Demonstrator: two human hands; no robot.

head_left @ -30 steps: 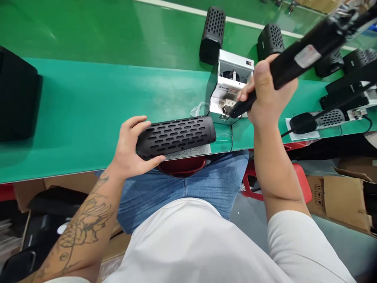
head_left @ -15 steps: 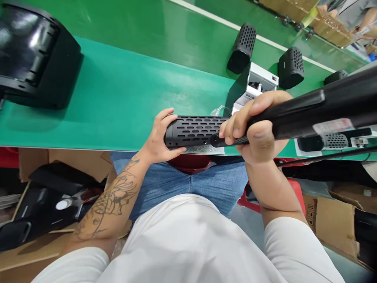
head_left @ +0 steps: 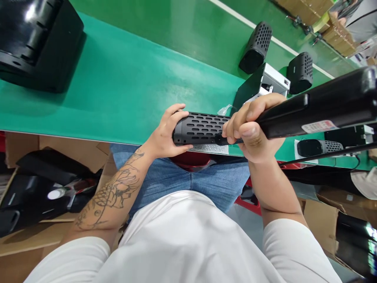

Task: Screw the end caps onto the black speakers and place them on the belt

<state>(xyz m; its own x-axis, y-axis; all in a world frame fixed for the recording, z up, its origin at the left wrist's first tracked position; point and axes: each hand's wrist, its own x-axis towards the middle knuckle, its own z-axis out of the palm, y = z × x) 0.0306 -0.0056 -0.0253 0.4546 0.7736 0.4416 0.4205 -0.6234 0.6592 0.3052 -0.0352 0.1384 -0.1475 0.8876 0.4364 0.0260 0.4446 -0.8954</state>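
A black perforated cylinder speaker lies lengthwise at the near edge of the green table. My left hand is wrapped round its left end, holding it down. My right hand grips a long black electric screwdriver, whose tip rests against the speaker's right part. The screwdriver's body runs up and to the right out of the frame.
A white screw feeder box stands just behind the speaker. Two more black perforated speakers stand on the conveyor beyond, another lies at right. A large black housing sits at top left. Cardboard boxes lie under the table.
My right hand brought the screwdriver from the feeder box down to the speaker's right part. The left hand kept its hold on the speaker's left end.
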